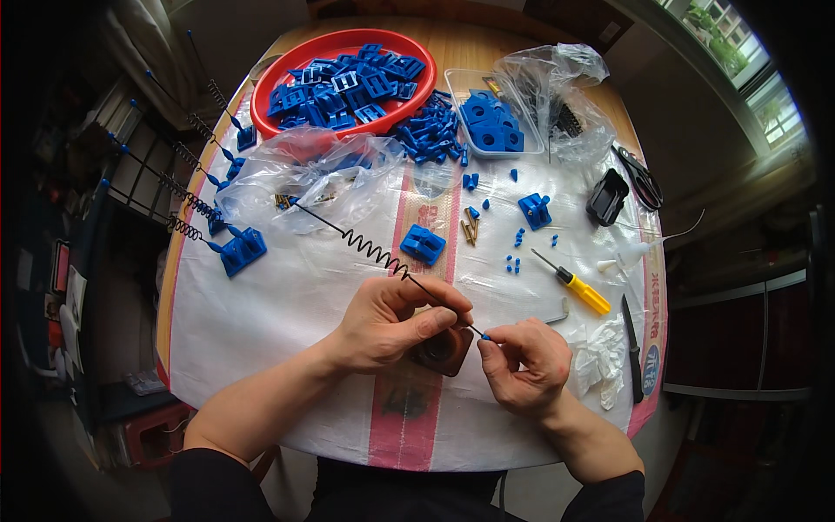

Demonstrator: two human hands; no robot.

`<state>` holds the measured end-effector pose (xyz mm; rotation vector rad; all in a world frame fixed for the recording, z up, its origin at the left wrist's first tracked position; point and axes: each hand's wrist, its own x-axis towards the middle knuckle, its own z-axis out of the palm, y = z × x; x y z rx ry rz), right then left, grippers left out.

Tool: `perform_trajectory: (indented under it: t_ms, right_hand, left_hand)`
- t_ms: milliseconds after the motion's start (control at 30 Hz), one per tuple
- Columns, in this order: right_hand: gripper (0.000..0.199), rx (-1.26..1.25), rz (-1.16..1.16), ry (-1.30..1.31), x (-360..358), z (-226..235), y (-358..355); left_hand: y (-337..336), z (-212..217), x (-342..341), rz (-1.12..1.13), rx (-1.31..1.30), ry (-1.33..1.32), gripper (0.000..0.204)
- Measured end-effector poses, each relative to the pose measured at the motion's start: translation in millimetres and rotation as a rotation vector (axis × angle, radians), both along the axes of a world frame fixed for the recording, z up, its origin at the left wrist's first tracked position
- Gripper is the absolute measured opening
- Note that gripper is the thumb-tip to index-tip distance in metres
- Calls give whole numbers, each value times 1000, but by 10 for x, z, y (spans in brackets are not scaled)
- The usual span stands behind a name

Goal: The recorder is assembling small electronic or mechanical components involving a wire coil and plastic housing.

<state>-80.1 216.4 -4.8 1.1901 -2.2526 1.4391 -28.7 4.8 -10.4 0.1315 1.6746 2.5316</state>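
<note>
Between the thumb and fingers of my left hand (391,326) is a black wire with a coiled spring section (374,252), slanting from upper left to lower right. My right hand (526,365) pinches a tiny blue cap (485,337) at the wire's near end. Under my hands sits a brown square block with a round middle (459,355), partly covered by my left fingers. Beyond them on the white sheet lies a blue plastic base (423,245). Brass screws (470,230) and several tiny blue caps (513,264) are scattered to its right.
A red basin (261,100) of blue parts stands at the back, beside a clear box (535,143). Plastic bags (296,187) lie nearby. Finished-looking spring pieces (243,250) line the left edge. On the right are a yellow screwdriver (587,294), knife (633,357), scissors (642,181) and crumpled tissue (602,361).
</note>
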Motion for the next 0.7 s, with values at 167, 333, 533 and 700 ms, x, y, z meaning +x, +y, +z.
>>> perform_trajectory:
  t_ms: [167, 333, 533, 700]
  right_hand:
    - [15, 0, -68, -73, 19, -15, 0]
    - [15, 2, -92, -109, 24, -23, 4]
    - [14, 1, -118, -133, 20, -45, 15]
    - [13, -7, -125, -154, 20, -52, 22]
  left_hand:
    - [-14, -59, -44, 79, 146, 6, 24]
    - [-31, -78, -76, 138, 138, -6, 35]
    - [-59, -51, -106, 224, 199, 24, 46]
    - [-84, -76, -116, 304, 283, 16, 47]
